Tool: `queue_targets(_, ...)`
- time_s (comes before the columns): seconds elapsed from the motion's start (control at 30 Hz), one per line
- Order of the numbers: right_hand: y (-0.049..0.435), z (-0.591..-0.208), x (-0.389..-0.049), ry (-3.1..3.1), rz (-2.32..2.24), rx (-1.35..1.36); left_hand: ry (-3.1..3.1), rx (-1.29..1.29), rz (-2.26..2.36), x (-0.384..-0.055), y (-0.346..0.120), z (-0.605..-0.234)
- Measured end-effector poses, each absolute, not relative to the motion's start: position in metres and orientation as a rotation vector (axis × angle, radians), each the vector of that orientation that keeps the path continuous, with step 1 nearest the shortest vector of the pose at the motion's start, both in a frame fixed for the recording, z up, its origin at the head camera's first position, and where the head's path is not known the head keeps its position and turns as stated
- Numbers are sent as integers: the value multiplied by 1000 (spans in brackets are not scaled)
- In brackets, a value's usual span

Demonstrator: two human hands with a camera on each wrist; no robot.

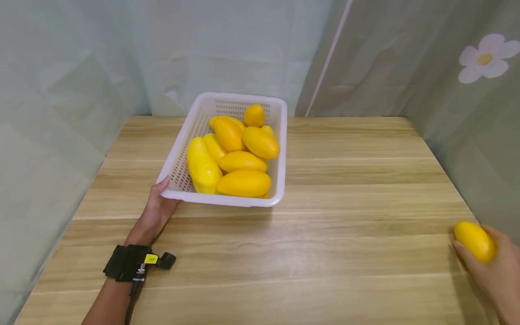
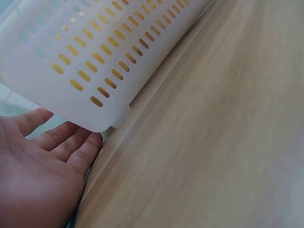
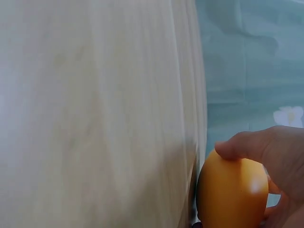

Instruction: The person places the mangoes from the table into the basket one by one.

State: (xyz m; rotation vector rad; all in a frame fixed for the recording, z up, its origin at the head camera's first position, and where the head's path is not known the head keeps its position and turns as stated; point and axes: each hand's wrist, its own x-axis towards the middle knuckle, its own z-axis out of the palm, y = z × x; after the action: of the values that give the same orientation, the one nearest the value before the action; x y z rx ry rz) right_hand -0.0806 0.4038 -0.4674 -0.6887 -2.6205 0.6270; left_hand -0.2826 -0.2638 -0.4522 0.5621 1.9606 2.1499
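Note:
A white plastic basket with slotted walls stands on the far half of the table, filled with several yellow mangoes. My left hand holds the basket's near left corner, thumb over the rim and fingers outside it. In the left wrist view, the fingers curl at the corner of the slotted wall. Far off at the right table edge, my right hand grips a single yellow mango. The right wrist view shows the thumb on top of that mango, with the other fingers mostly hidden behind it.
The wooden table has its right edge just beside my right hand. Pale green curtains hang behind and on both sides, one with a white flower. A black strap with a cable sits on my left wrist.

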Motion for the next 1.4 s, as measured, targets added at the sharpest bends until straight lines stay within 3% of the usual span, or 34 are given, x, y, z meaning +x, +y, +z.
queue_targets(0.2, 395, -461, -92, -2666, 641, -779, 1960, 537, 2144, -280, -260, -443)
queue_targets(0.63, 370, -447, -127, -2433, 755, -716, 1933, 527, 2168, -280, -258, -444)
queue_targets(1.4, 320, -457, -174, -2337, 1158, -583, 1954, 480, 2150, -274, -261, -444)
